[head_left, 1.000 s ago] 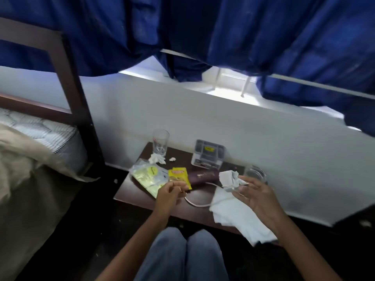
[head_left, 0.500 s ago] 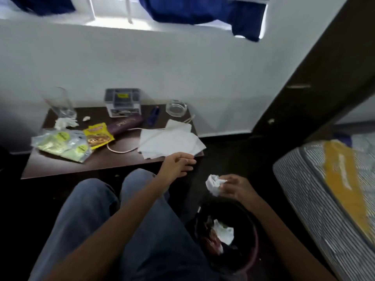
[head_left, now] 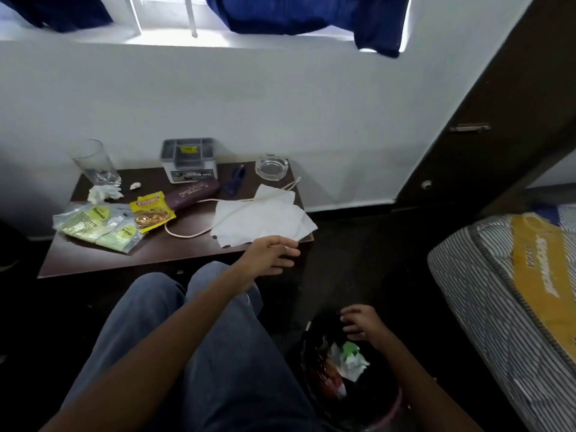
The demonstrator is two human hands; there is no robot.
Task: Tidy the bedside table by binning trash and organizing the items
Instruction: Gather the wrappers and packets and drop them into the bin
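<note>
The dark bedside table (head_left: 149, 257) carries a drinking glass (head_left: 93, 163), a crumpled tissue (head_left: 104, 193), clear green-labelled wrappers (head_left: 99, 227), a yellow snack packet (head_left: 151, 210), a maroon case (head_left: 193, 193), a grey organizer box (head_left: 188, 160), a blue lighter (head_left: 235, 180), a glass ashtray (head_left: 271, 166), a white cord (head_left: 187, 233) and white paper sheets (head_left: 265, 219). My left hand (head_left: 271, 255) hovers open at the table's front right corner, just below the sheets. My right hand (head_left: 361, 322) is open over the bin (head_left: 386, 413), where crumpled white paper (head_left: 352, 364) lies.
A striped mattress (head_left: 486, 300) with a yellow label fills the right side. A dark wardrobe door (head_left: 486, 126) stands beyond it. My knees in blue jeans (head_left: 199, 322) sit between table and bin. The floor around the bin is dark.
My right hand carried the crumpled paper from the table down to the bin and let it go; it now lies inside. My left hand shifted right toward the paper sheets.
</note>
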